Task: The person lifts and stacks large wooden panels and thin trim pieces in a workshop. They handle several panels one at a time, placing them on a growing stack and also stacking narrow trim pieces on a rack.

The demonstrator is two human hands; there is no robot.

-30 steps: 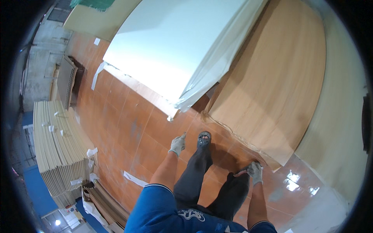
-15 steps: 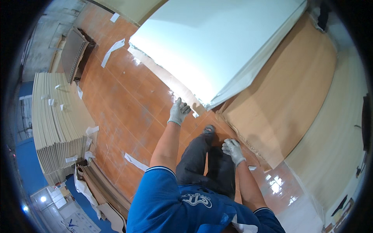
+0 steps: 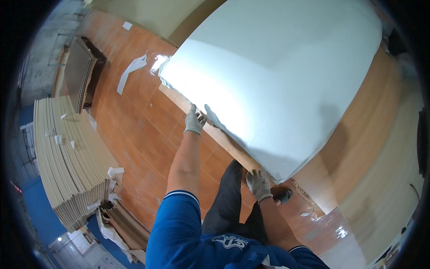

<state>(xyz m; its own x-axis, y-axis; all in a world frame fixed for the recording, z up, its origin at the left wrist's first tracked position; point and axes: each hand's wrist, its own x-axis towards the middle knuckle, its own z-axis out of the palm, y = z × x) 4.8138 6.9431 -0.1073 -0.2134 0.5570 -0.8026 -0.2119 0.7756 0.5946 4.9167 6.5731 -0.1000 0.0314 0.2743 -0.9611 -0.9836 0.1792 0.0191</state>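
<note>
A large stack of white sheets (image 3: 277,80) lies ahead of me, its near edge slanting from upper left to lower right. Below that edge sticks out a strip of brown board (image 3: 230,145). My left hand (image 3: 195,120), in a grey work glove, is at the left part of this edge with its fingers apart; its shadow falls on the white top. At the near corner, my gloved right hand (image 3: 259,185) has its fingers stretched out against the brown strip. Whether either hand presses on the edge is hard to tell. Neither one visibly grips anything.
Tall cream panels (image 3: 67,157) stand stacked at the left, with brown panels (image 3: 80,74) behind. Rolled brown sheets (image 3: 127,219) lie at lower left. Paper scraps (image 3: 131,71) litter the orange tiled floor (image 3: 139,121). Large tan boards (image 3: 358,139) lie at the right.
I have stepped closer, so the white stack fills more of the view. Both hands have come to its near edge, the right one moving forward from beside my leg.
</note>
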